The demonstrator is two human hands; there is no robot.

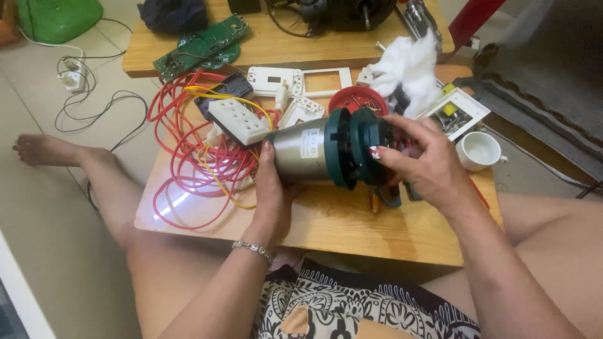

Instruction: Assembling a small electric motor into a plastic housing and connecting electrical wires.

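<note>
floor, far left: green plastic object point(58, 17) at top corner; white plug and thin cable point(72, 80) loop on the tiles below it.
back board: green circuit board point(201, 47) lies flat, dark cloth point(173, 14) behind it, black motor part point(352, 12) further right.
wire pile: red wire point(179, 157) in loose coils over the left end of the low wooden table point(377, 232), yellow strands mixed in; white socket block point(239, 120) sits on top of the coils.
plates: white switch plate point(274, 80) and empty white frame point(328, 81) side by side at the table's back edge.
left hand point(273, 188): wrapped under and around the steel end of the motor, thumb up along its side; firm closed hold. Bracelet on the wrist.
motor point(317, 152): held just above table centre, lying sideways; silver cylinder body, dark green finned cap at its right end.
label: small pale rectangular sticker on the silver body, facing camera; print too small to tell.
right hand point(418, 160): fingers curled onto the green cap from the right, painted nail on its rim; closed on the cap.
hidden: right hand covers the cap's end face and whatever lies on the table behind it.
behind motor: red round lid point(358, 99), white wadding point(405, 69) beside it.
right edge: open white box point(455, 113) with a yellow part inside; white cup point(478, 150) just beside it.
</note>
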